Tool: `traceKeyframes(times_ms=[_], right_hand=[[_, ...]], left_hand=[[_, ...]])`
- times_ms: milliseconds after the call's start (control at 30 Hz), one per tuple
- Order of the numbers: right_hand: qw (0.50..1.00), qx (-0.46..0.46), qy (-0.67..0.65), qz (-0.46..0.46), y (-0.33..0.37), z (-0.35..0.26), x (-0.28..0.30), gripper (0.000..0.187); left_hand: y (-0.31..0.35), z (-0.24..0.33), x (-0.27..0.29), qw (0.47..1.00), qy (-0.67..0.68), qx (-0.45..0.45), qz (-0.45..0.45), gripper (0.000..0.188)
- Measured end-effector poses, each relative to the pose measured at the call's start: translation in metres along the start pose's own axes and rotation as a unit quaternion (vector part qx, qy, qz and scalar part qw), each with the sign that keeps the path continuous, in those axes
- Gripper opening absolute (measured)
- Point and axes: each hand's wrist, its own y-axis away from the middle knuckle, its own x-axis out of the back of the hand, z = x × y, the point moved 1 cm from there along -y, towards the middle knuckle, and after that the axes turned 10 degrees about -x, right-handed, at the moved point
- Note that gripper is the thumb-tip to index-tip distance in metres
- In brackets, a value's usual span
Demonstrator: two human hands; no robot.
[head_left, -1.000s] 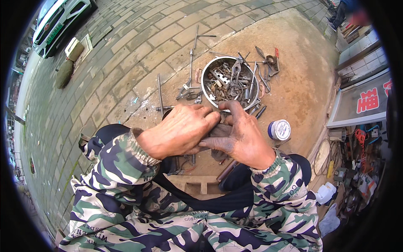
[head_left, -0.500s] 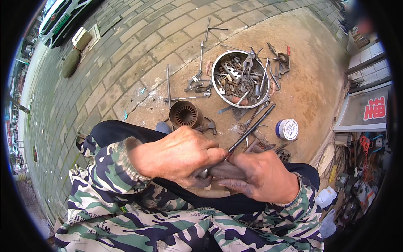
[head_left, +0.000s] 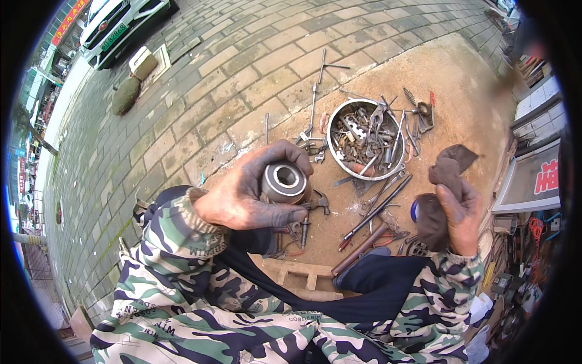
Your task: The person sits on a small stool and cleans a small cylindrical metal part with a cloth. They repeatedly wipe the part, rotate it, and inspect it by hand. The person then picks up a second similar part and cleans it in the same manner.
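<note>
My left hand (head_left: 245, 188) is closed round a short, thick metal bearing (head_left: 286, 180), whose round bore faces up. Thumb and fingers grip its sides, and the fingers are dark with grime. Off to the right, my right hand (head_left: 463, 212) pinches a crumpled dark brown rag (head_left: 434, 227) that hangs down and sticks up above the fingers. Behind the rag, only the blue edge of a tub (head_left: 414, 211) shows. A claw hammer (head_left: 319, 204) lies on the ground just beyond my left hand.
A round metal basin (head_left: 335, 151) full of tools and parts stands ahead. Around it lie wrenches, a T-handle wrench (head_left: 323, 65) and pliers. A long black rod (head_left: 379, 206) and a brown pipe (head_left: 361, 249) lie near a wooden frame (head_left: 294, 267). A white car (head_left: 121, 24) is parked far left.
My hands, together over my lap before, are now apart: the left up with the bearing, the right out to the side with the rag. The view has shifted. The slotted rusty cylinder is no longer visible.
</note>
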Motion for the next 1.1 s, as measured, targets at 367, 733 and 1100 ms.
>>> traceKeyframes(times_ms=[367,733,1100], right_hand=[[0.997,0.002,0.026,-0.068,-0.018,0.006,-0.045,0.033],[0.996,0.012,0.056,-0.069,-0.017,0.012,-0.051,0.034],[0.994,0.007,0.083,-0.077,-0.011,0.001,-0.056,0.034]], left_hand=[[-0.036,-0.033,-0.049,0.778,0.607,0.147,0.066,0.061],[-0.032,-0.049,-0.052,0.806,0.572,0.128,0.077,0.059],[-0.034,-0.037,-0.056,0.803,0.575,0.148,0.051,0.059]])
